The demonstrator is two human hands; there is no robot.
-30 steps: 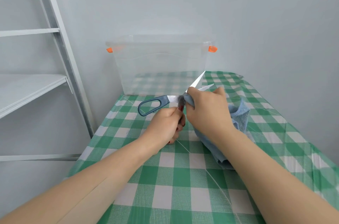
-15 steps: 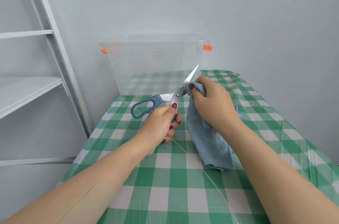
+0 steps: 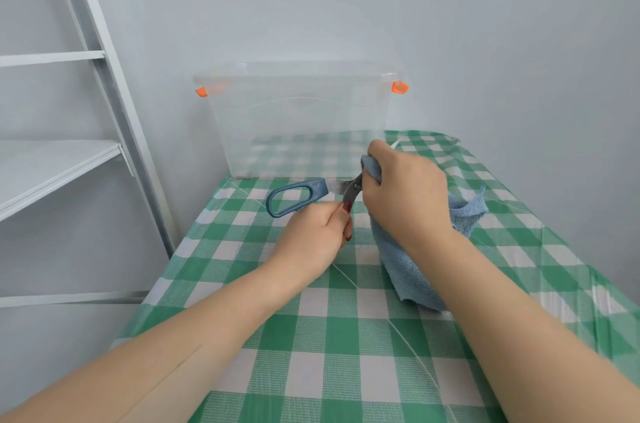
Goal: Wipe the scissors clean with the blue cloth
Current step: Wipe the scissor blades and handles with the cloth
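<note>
The scissors have blue-grey handles and steel blades, and they are held open above the checked table. My left hand grips the lower handle, which is hidden inside the fingers. The upper handle loop sticks out to the left. My right hand holds the blue cloth wrapped round one blade. Only that blade's tip pokes out past my knuckles. The rest of the cloth hangs down onto the table under my right wrist.
A clear plastic box with orange clips stands at the back of the table against the grey wall. A grey metal shelf unit is at the left. The green-and-white checked tablecloth covers the table, whose left edge runs close to my left forearm.
My right hand has slid the cloth up the blade toward its tip, covering most of it. The scissors stay held in my left hand.
</note>
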